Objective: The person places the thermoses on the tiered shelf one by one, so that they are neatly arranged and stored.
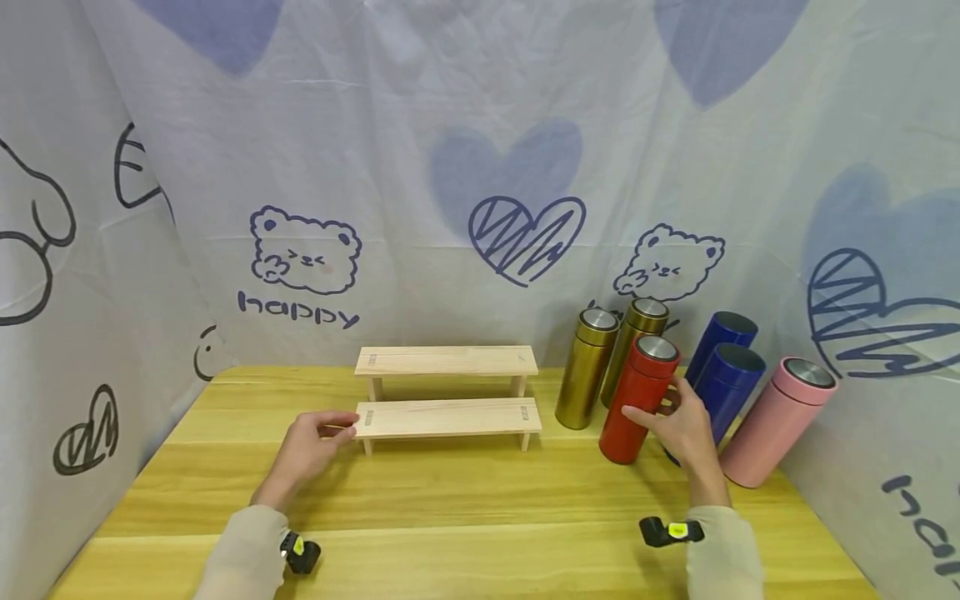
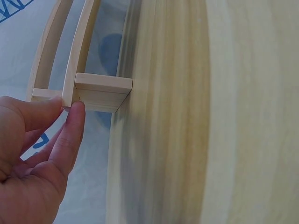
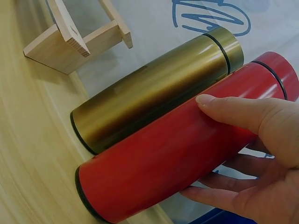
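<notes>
My left hand pinches the left end of the lower step of a pale two-tier wooden rack. In the left wrist view the thumb and fingertips sit on either side of the board's end. On the right, my right hand grips a red vacuum flask with a steel-topped lid, thumb across its front and fingers behind. The right wrist view shows the red flask close beside a gold flask; its black base is near the tabletop.
Two gold flasks stand behind the red one. Two blue flasks and a pink flask are to the right of it. A printed cloth hangs behind and beside the wooden table.
</notes>
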### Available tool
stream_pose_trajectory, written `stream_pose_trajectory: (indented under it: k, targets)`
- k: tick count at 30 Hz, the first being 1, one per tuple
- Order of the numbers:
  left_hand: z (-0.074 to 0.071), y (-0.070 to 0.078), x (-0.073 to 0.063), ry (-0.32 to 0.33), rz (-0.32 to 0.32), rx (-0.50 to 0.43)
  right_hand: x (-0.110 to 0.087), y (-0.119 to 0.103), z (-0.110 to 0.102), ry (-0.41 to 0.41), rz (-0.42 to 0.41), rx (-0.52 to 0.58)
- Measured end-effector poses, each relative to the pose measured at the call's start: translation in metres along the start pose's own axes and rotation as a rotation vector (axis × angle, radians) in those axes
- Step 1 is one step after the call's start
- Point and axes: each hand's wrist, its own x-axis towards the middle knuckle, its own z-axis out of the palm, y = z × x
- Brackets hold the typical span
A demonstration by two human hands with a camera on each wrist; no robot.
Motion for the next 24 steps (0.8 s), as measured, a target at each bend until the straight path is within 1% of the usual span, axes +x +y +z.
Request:
stream_pose_trajectory:
  k: [13, 18, 24]
  targets:
    - [0.001, -0.002, 0.000, 0.004, 0.005, 0.009, -0.003, -0.016, -0.008, -0.007, -0.043, -0.016]
    - [0.001, -0.002, -0.002, -0.002, -0.005, 0.009, -0.004, -0.023, -0.008, -0.031, -0.036, -0.006]
    - [0.000, -0.001, -0.001, -0.008, -0.012, 0.008, -0.005, -0.034, -0.007, -0.055, -0.049, 0.001]
